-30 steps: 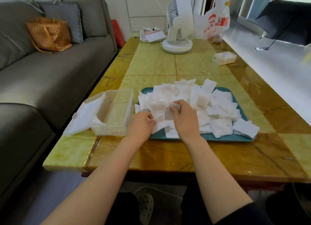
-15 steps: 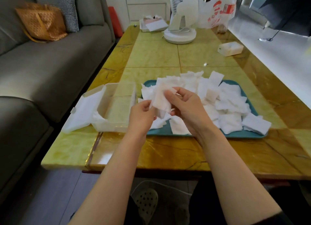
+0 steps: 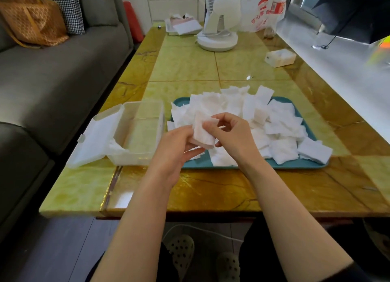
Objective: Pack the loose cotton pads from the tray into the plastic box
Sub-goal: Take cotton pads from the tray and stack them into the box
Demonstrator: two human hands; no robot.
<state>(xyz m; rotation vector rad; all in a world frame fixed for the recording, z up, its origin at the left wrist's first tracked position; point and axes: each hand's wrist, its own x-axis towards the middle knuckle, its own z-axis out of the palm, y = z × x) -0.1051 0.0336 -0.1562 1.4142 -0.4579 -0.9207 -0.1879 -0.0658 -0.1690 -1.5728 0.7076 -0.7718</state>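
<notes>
Nearest me, above the front of the tabletop [image 3: 211,188], my left hand [image 3: 175,148] has its fingers curled around a small stack of cotton pads [image 3: 202,133]. My right hand [image 3: 234,138] pinches the stack's upper edge between thumb and forefinger. Just behind, the teal tray [image 3: 295,165] carries the heap of loose pads [image 3: 263,121], the clear plastic box [image 3: 139,133] stands just left of it with its lid [image 3: 95,140] hanging open, and a white fan [image 3: 217,28] stands farther back.
</notes>
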